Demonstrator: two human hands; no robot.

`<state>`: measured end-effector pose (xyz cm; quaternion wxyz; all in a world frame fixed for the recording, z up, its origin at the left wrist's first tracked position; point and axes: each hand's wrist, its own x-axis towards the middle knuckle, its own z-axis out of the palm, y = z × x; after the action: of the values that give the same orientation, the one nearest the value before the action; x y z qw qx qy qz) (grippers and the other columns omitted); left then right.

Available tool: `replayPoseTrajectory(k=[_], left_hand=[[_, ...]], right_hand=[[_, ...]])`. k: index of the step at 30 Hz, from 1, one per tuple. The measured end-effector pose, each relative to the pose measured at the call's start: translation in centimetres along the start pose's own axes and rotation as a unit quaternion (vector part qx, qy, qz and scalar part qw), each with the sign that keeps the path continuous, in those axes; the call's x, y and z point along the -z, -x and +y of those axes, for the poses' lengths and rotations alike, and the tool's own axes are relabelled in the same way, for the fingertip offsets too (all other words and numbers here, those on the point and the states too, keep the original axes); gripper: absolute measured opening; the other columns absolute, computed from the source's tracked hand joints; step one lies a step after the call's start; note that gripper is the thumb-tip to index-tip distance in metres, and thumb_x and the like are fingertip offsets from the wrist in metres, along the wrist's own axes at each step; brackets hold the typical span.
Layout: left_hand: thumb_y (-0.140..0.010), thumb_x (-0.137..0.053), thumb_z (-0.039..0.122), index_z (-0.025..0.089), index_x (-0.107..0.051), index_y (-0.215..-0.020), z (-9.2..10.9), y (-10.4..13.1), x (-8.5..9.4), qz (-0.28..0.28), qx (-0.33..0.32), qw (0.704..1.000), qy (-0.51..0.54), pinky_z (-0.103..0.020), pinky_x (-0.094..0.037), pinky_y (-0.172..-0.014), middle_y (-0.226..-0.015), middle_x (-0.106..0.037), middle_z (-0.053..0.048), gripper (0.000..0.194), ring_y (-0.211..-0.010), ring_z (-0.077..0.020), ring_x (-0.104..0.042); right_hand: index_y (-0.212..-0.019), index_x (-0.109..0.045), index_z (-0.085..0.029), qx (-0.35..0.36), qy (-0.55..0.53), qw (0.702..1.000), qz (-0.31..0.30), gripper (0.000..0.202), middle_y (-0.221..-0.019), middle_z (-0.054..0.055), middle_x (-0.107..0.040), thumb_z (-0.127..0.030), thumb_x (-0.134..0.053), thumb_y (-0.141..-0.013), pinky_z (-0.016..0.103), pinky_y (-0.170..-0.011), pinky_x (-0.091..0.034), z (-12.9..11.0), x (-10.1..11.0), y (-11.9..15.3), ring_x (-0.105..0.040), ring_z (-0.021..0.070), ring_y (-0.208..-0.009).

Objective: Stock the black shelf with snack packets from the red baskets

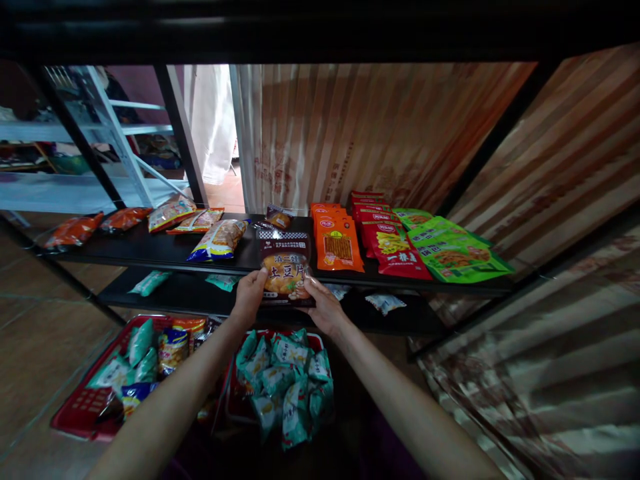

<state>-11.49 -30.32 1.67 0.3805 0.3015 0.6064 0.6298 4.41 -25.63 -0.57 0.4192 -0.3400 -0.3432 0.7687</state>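
Between my two hands is a dark brown bag of potato chips (285,263), its printed front facing me, at the front edge of the black shelf (240,265). My left hand (250,293) grips its lower left side, with the thumb on the front. On its lower right side, my right hand (323,305) is closed in the same way, fingers partly hidden behind the bag. Just behind it on the shelf lies a smaller dark snack bag (278,217). A blue and white snack bag (220,240) is to its left, and orange snack packets (337,243) are to its right.
Red packets (393,243) and green packets (453,250) fill the shelf's right side; orange bags (75,230) lie far left. A lower shelf (170,293) holds a few small packs. Below stand a red basket (83,420) of mixed snacks and another with teal packs (285,373). Black posts (493,137) frame the rack.
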Motion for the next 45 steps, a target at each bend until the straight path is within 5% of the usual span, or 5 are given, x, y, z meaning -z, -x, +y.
replayPoseTrajectory(k=[7, 21, 32, 39, 45], left_hand=[[-0.072, -0.051, 0.041, 0.016, -0.058, -0.062, 0.0, 0.7, -0.5, 0.092, -0.047, 0.995, -0.015, -0.022, -0.039, -0.053, -0.056, -0.053, 0.002, 0.028, -0.056, -0.0116, -0.047], [-0.073, -0.052, 0.044, 0.016, -0.057, -0.063, -1.0, 0.8, 0.1, 0.097, -0.076, 0.991, -0.054, -0.022, -0.040, -0.055, -0.060, -0.055, 0.001, 0.030, -0.058, -0.0120, -0.048], [-0.069, -0.056, 0.044, 0.016, -0.060, -0.067, -1.6, 1.1, 0.9, 0.024, -0.008, 0.999, -0.022, -0.023, -0.042, -0.059, -0.063, -0.058, 0.001, 0.028, -0.062, -0.0133, -0.051], [-0.065, -0.057, 0.037, 0.018, -0.056, -0.059, -3.0, -0.6, 0.9, 0.075, 0.035, 0.997, 0.011, -0.024, -0.040, -0.055, -0.056, -0.052, 0.003, 0.020, -0.056, -0.0125, -0.048], [-0.067, -0.054, 0.038, 0.018, -0.054, -0.062, -1.9, -2.1, 0.3, 0.078, 0.042, 0.996, 0.030, -0.024, -0.040, -0.054, -0.057, -0.052, 0.004, 0.021, -0.055, -0.0120, -0.048]], right_hand=[[-0.100, -0.065, -0.025, -0.002, -0.009, 1.000, 0.002, 0.032, -0.093, 0.000, -0.072, -0.036, -0.075, -0.071, 0.031, -0.063, -0.057, 0.4, 0.4, 0.4, -0.068, 0.0181, -0.077], [-0.093, -0.064, -0.025, 0.015, 0.060, 0.998, -0.025, 0.030, -0.089, 0.001, -0.070, -0.046, -0.069, -0.071, 0.030, -0.063, -0.055, 0.6, 0.1, 1.2, -0.067, 0.0200, -0.080], [-0.090, -0.064, -0.025, 0.011, 0.075, 0.997, 0.005, 0.031, -0.085, 0.002, -0.071, -0.050, -0.067, -0.073, 0.030, -0.061, -0.053, 1.7, 0.9, -0.1, -0.067, 0.0203, -0.077], [-0.087, -0.064, -0.023, -0.004, 0.056, 0.998, 0.022, 0.032, -0.080, 0.001, -0.070, -0.047, -0.073, -0.068, 0.024, -0.053, -0.051, 2.0, 0.6, -1.2, -0.066, 0.0162, -0.069], [-0.088, -0.064, -0.021, 0.001, 0.061, 0.998, 0.015, 0.035, -0.081, 0.001, -0.070, -0.047, -0.075, -0.068, 0.023, -0.053, -0.052, 1.2, -0.1, -2.3, -0.066, 0.0147, -0.069]])
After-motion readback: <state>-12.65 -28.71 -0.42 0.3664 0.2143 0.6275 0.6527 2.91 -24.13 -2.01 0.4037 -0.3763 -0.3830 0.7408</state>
